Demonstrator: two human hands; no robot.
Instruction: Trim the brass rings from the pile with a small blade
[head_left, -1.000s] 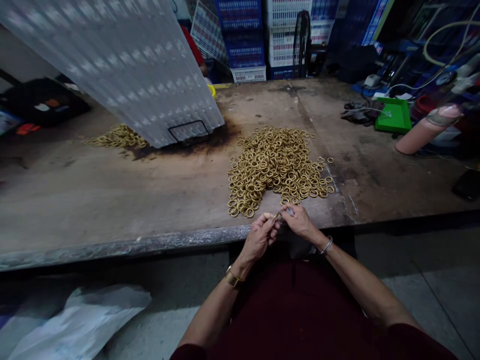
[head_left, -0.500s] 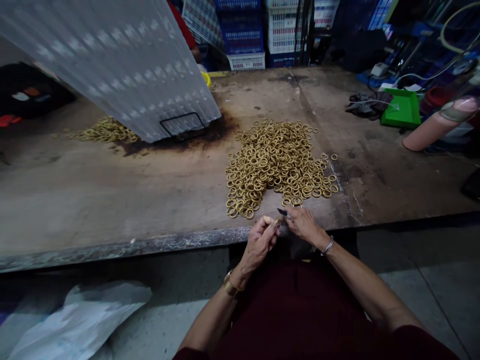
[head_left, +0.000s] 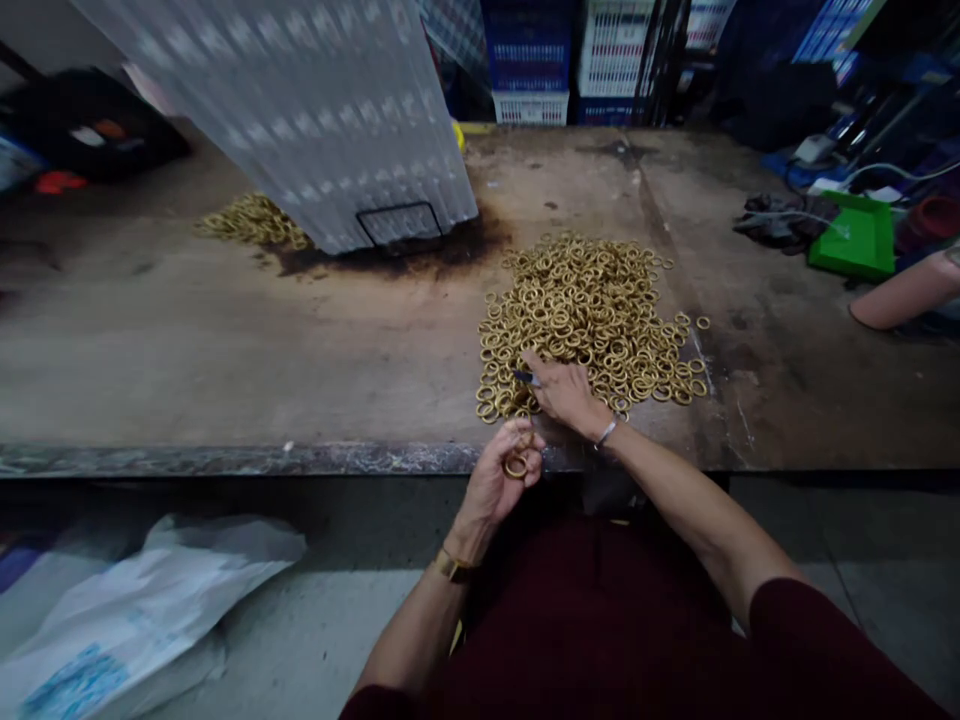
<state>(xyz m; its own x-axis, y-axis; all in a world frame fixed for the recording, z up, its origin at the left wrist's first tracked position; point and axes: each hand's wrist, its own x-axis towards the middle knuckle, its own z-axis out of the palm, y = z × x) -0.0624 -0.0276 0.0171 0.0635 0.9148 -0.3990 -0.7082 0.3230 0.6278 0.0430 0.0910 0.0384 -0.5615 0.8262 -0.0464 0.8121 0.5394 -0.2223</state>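
A heap of brass-coloured rings (head_left: 592,300) lies on the brown table (head_left: 375,370). My left hand (head_left: 501,468) is at the table's front edge, palm partly up, its fingers curled round a brass ring (head_left: 515,466). My right hand (head_left: 566,392) reaches over the heap's near left part, its fingers closed on a small dark-bladed knife (head_left: 527,378) that points left. The index finger of that hand extends to the rings. A smaller pile of brass pieces (head_left: 259,222) sits at the back left.
A tall grey ribbed panel (head_left: 315,120) stands at the back left beside a dark stain. A green tray (head_left: 855,235) and a pink cylinder (head_left: 904,292) are at the right. Stacked crates (head_left: 529,50) stand behind the table; a white sack (head_left: 150,620) lies below.
My right hand has moved forward and left onto the rings with the knife. My left hand has turned, showing a ring in its fingers. The view has shifted.
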